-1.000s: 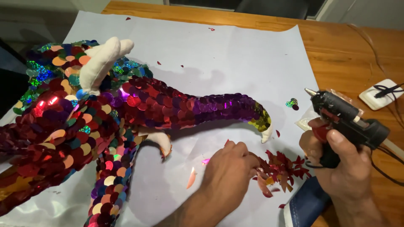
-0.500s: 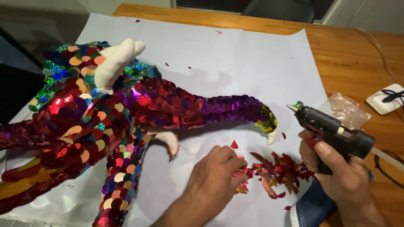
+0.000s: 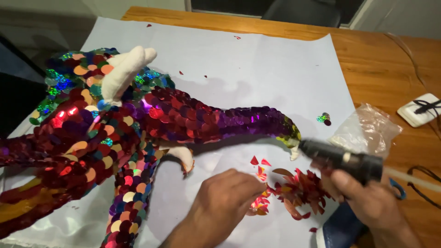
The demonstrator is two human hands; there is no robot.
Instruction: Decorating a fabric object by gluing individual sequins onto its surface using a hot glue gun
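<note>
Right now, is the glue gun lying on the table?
No, the right hand holds the glue gun above the red sequin pile.

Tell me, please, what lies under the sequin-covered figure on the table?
A large white paper sheet lies under the sequin-covered figure, spread over the wooden table. Loose red sequins rest on the sheet by both hands. Whatever is directly beneath the figure's body stays covered.

Bright light from above glints off the sequins (image 3: 151,119); the glue gun (image 3: 342,158) in my right hand (image 3: 372,202) smears with motion blur.
</note>
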